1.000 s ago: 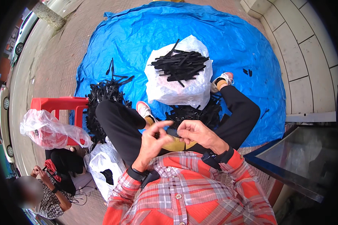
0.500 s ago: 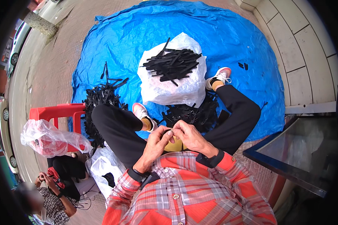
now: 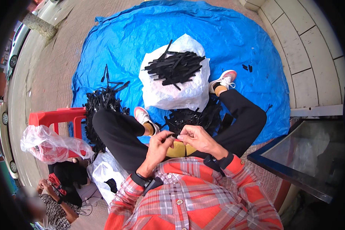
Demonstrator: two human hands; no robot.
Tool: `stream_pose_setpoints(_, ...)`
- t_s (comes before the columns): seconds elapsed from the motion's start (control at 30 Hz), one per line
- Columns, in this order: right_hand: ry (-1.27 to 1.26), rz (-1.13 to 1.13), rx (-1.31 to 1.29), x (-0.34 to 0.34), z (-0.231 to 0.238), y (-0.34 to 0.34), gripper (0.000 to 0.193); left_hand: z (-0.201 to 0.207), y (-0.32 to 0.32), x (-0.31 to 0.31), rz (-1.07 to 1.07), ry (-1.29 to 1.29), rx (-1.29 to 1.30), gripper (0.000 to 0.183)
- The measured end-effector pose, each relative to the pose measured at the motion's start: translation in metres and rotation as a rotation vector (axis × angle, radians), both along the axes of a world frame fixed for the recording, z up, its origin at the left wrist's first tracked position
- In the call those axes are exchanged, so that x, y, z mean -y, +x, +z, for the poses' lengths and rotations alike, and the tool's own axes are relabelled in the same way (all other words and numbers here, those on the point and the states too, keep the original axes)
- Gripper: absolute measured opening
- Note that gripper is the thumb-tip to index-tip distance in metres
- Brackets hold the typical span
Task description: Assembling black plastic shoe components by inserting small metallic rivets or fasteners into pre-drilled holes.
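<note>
My left hand (image 3: 159, 146) and my right hand (image 3: 198, 139) are raised close together over my lap, both with fingers pinched. Between their fingertips shows a small dark bit of a black strip (image 3: 173, 135), mostly hidden by the fingers. Beyond my hands, a loose pile of black strips (image 3: 193, 118) lies between my feet. A heap of flat black strips (image 3: 176, 66) rests on top of a stuffed white plastic bag (image 3: 172, 96). Beside my left knee is another big tangle of black strips (image 3: 103, 100).
A blue tarp (image 3: 115, 50) covers the ground ahead. At left stands a red plastic stool (image 3: 57, 118) with a clear plastic bag (image 3: 51, 143) on it. A white bag (image 3: 105, 170) sits by my left thigh. Another person (image 3: 57, 207) sits at lower left. A blue-framed glass panel (image 3: 295, 149) stands at right.
My hands have drawn slightly apart, the right one shifting a little right, and the dark bit between the fingertips shows more. The piles have not changed.
</note>
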State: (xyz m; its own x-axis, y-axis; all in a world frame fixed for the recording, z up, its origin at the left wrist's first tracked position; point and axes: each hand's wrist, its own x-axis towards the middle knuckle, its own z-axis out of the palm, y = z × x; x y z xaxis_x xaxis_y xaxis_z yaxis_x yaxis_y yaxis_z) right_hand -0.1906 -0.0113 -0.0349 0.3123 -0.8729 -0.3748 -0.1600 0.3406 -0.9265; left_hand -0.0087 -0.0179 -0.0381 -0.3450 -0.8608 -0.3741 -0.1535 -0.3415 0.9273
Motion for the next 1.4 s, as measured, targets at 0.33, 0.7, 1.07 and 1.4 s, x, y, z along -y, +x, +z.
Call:
stream_pose_setpoints(0.33,-0.27,0.37,-0.857,0.033,-0.085,-0.052,0.018,-0.046,0.014,0.012,0.262,0.776,-0.516,0.021)
stream_pose_setpoints(0.7,-0.703,-0.056,-0.962,0.211,-0.121,0.027,0.027,-0.027,0.04,0.023,0.261,0.684,-0.573,0.017)
stream_pose_setpoints(1.07,-0.078,-0.286,0.154,0.124,-0.012,-0.001,0.041,-0.006,0.033,0.041,0.342,0.572,-0.578,0.017)
stream_pose_setpoints(1.4,0.11,-0.039,0.079,0.031,0.012,-0.003,0.024,0.012,0.025,0.023,0.315,0.466,-0.624,0.025)
